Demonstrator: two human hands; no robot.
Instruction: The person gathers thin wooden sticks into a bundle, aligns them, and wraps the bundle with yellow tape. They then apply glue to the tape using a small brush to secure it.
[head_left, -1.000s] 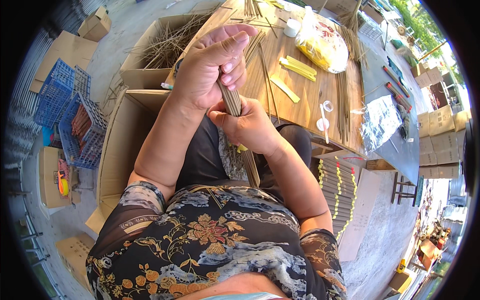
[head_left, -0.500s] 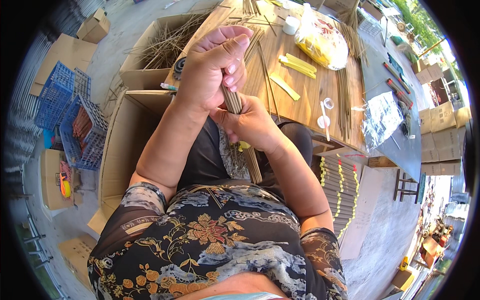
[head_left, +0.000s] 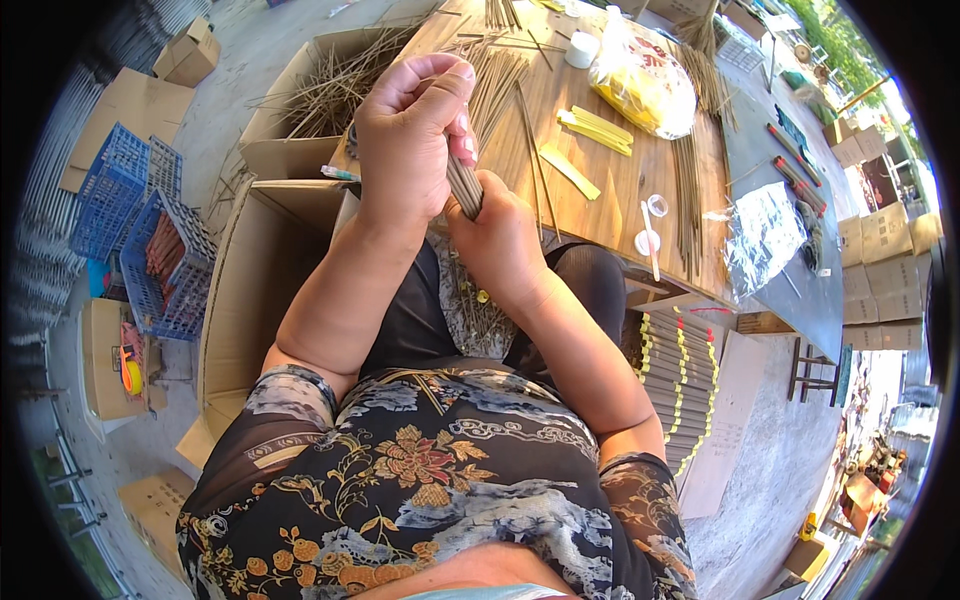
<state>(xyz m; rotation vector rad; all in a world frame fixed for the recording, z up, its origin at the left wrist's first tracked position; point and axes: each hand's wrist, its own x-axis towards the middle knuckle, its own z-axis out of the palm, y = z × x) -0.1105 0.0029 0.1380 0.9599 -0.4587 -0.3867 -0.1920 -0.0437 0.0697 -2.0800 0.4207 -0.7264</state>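
A bundle of thin brown sticks (head_left: 465,187) stands between my two hands, just in front of the wooden table's near edge. My left hand (head_left: 410,135) is closed over the upper part of the bundle, thumb and fingers curled. My right hand (head_left: 500,240) grips the bundle lower down, and the sticks' lower ends (head_left: 478,310) show below it over my lap. More loose sticks (head_left: 500,75) lie fanned on the wooden table (head_left: 620,190) beyond my hands.
Yellow paper strips (head_left: 595,130), a plastic bag (head_left: 645,80), a white cup (head_left: 581,48) and a line of sticks (head_left: 687,200) lie on the table. An open cardboard box (head_left: 250,290) and another with loose sticks (head_left: 320,85) stand left. Blue crates (head_left: 140,210) farther left. Banded stick bundles (head_left: 675,370) lie right.
Both hands have stayed on the bundle. My left hand has shifted slightly, its fingers curling tighter over the top of the sticks.
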